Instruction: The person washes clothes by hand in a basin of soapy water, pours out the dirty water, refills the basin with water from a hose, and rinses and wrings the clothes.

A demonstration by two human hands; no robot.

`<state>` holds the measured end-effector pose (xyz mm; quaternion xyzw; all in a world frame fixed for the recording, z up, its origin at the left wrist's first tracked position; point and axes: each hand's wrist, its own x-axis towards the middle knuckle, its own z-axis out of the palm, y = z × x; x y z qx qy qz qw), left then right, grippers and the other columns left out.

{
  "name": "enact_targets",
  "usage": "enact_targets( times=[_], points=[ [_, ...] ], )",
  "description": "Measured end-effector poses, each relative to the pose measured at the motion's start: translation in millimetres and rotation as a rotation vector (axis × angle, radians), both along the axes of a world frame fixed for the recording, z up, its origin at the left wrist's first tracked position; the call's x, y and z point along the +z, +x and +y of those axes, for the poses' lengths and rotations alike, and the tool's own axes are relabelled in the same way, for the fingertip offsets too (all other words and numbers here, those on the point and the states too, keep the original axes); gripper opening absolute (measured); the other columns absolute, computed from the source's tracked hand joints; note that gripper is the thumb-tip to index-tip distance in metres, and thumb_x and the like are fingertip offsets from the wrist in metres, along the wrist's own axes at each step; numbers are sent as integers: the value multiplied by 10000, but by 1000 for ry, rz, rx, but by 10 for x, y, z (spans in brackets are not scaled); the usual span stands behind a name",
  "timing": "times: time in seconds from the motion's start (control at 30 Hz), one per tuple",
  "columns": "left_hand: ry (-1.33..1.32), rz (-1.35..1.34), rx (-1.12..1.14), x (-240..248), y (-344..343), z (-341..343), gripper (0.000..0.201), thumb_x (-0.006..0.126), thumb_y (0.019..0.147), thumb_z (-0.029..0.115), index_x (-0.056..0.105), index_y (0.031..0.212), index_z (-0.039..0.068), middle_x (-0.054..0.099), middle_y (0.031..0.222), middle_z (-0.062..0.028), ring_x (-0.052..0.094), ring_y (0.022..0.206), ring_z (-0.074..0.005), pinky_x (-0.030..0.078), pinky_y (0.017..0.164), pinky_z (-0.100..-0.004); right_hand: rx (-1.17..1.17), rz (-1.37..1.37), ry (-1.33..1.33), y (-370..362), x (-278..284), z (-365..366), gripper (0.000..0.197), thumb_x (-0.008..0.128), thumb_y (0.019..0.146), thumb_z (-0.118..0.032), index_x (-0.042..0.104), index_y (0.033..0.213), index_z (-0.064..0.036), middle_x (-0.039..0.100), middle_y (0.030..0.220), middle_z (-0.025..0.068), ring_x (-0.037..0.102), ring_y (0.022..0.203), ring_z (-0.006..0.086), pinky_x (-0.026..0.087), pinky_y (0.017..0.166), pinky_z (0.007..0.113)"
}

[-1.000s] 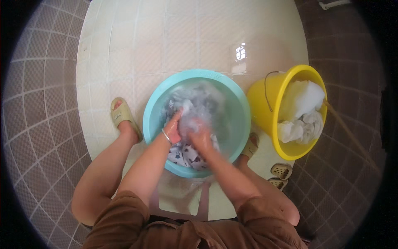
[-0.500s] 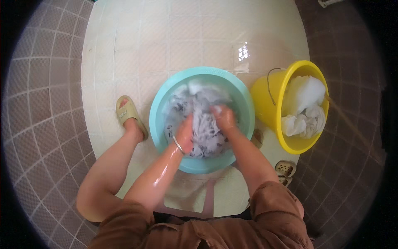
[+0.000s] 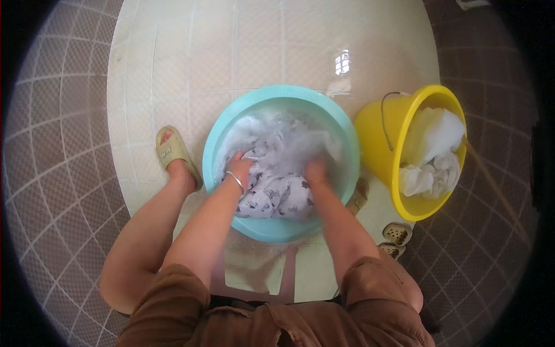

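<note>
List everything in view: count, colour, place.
Basin: 1, aqua, centre
Patterned cloth: count unclear, pale, in basin
Bucket: 1, yellow, right
Cloth bundle: count unclear, white, in bucket
Stick: 1, brown, beside bucket
Perforated shoes: 2, beige, below bucket
Object: 1, white, top right
Floor: 1, cream, middle
Wall tiles: many, brownish, sides
Slippers: 2, khaki, on feet
Bracelet: 1, silver, left wrist
Sleeves: 2, brown, lower edge
Legs: 2, bare, flanking basin
Hands: 2, bare, in basin
</note>
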<state>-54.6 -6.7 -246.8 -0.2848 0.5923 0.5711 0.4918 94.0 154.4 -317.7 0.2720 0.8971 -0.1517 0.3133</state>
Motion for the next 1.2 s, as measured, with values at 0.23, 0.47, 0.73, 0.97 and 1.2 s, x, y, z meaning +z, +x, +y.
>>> enact_targets(
  times=[0.23, 0.47, 0.73, 0.97, 1.2],
  points=[
    [630, -613, 31, 543, -29, 111, 275, 521, 841, 264, 547, 1028, 64, 595, 978, -74, 549, 927, -181, 448, 795, -370, -621, 776, -742, -452, 1388, -814, 230, 576, 719, -152, 583, 925, -49, 575, 920, 150, 550, 837, 307, 438, 748, 349],
    [610, -626, 125, 1022, 449, 101, 310, 515, 839, 311, 544, 1031, 70, 587, 995, -77, 549, 933, -179, 451, 795, -361, -156, 745, -449, -421, 2081, -1144, 230, 490, 793, -333, 596, 760, -132, 589, 780, 92, 578, 717, 305, 445, 616, 410],
    [500, -201, -220, 1748, 536, -25, 410, 503, 836, 364, 497, 1113, 61, 557, 1059, -81, 535, 976, -178, 431, 835, -355, -602, 720, -321, 9, 1889, -115, 359, 470, 830, -363, 606, 935, -48, 603, 861, 172, 561, 832, 336, 442, 720, 384],
    [39, 679, -603, 2596, 142, -203, 464, 601, 738, 233, 468, 1159, 92, 548, 1064, -128, 514, 1008, -215, 380, 890, -326, -1374, 509, -1253, 121, 3160, -110, 402, 441, 854, -310, 449, 1149, -37, 486, 1152, 133, 485, 1034, 264, 395, 865, 401],
    [309, 903, -1570, 2473, 475, -86, 506, 620, 696, 247, 473, 1125, 23, 554, 1044, -190, 528, 975, -337, 401, 854, -356, -1545, 711, -1913, 57, 3907, -276, 307, 442, 868, -174, 430, 1121, -1, 526, 1027, 112, 494, 993, 267, 368, 909, 423]
  ],
)
